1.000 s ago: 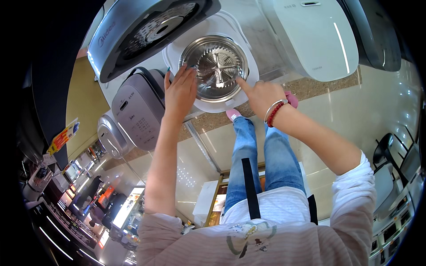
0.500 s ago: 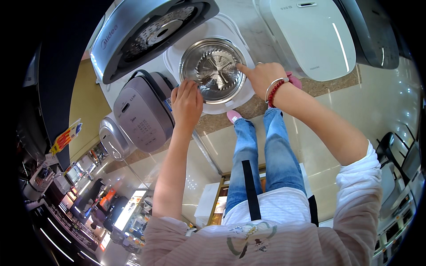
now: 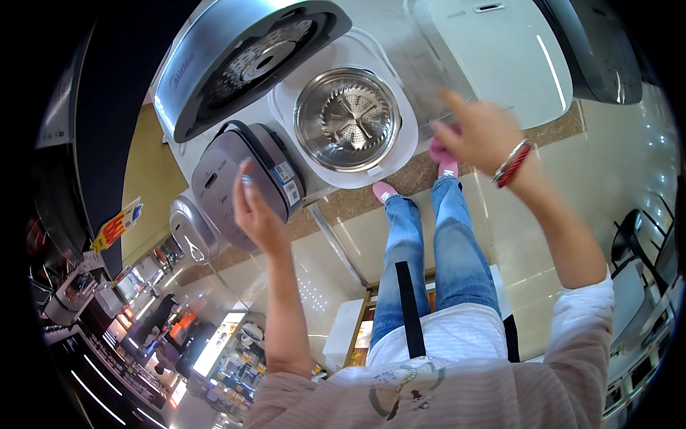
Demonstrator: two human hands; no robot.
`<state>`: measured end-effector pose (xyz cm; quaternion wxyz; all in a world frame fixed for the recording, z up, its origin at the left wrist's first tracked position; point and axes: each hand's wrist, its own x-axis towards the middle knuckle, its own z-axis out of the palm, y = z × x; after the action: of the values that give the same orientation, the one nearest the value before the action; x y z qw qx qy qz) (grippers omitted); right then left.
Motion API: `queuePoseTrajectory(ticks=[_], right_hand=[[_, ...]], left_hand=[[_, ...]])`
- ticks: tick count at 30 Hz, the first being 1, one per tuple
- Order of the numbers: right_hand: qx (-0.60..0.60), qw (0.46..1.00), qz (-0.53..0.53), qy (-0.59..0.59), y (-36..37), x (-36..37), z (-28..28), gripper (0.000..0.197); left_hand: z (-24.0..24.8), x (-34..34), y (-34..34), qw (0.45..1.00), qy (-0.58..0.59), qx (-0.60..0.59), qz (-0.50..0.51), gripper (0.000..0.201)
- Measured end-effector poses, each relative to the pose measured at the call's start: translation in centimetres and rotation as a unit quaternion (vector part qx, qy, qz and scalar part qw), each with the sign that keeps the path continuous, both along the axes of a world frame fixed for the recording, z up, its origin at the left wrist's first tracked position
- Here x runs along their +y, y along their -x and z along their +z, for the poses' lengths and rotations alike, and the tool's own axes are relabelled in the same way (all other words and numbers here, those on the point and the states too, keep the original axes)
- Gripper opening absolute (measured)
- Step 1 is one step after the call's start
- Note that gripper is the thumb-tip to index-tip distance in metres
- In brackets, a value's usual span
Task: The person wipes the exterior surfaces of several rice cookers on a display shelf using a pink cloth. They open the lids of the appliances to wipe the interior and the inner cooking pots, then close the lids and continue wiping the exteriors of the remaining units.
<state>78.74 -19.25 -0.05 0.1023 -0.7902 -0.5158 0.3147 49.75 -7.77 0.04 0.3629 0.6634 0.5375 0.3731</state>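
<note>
An open rice cooker stands on the counter, its lid tilted up at the left. In it sits a shiny steel pot, and a round perforated steel plate with a toothed rim lies at the bottom. My left hand is open, fingers stretched, above the closed grey-mauve rice cooker; I cannot tell whether it touches. My right hand, smeared by motion, hovers right of the open cooker. Its index finger and thumb are apart, and I see nothing held.
A large white cooker stands at the right, with a dark-sided appliance beyond it. A smaller grey cooker is at the left end. The counter's brown stone edge runs above my pink shoes. Black chairs stand at the right.
Both hands have left the steel pot's rim. My left hand moved left over the mauve cooker, and my right hand drew away to the right.
</note>
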Motion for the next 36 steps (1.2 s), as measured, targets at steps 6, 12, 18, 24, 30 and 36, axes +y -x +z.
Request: queuePoseTrajectory(ticks=[6,12,18,24,30,36], right_hand=[[-0.119,0.975,0.012,-0.187,-3.1,5.2,5.9,0.040],[-0.144,0.940,0.089,-0.296,-2.3,10.8,5.3,0.046],[-0.034,0.958,0.090,-0.271,-1.5,11.9,6.6,0.050],[0.015,0.967,0.101,-0.234,-1.4,7.6,6.6,0.048],[0.040,0.957,0.096,-0.271,0.5,2.3,2.9,0.060],[0.071,0.975,0.088,-0.193,2.3,-1.5,-0.2,0.066]], left_hand=[[4.7,6.2,-1.0,0.997,0.044,-0.061,0.033,0.062],[8.6,8.7,-7.1,0.984,0.100,-0.144,0.018,0.062],[8.2,9.4,-6.8,0.983,0.124,-0.137,0.018,0.060],[6.6,3.8,-5.6,0.989,0.099,-0.113,0.008,0.058],[1.6,-1.1,-1.1,0.993,0.008,-0.045,-0.112,0.060],[-2.5,-4.4,0.7,0.983,0.109,-0.026,-0.145,0.082]])
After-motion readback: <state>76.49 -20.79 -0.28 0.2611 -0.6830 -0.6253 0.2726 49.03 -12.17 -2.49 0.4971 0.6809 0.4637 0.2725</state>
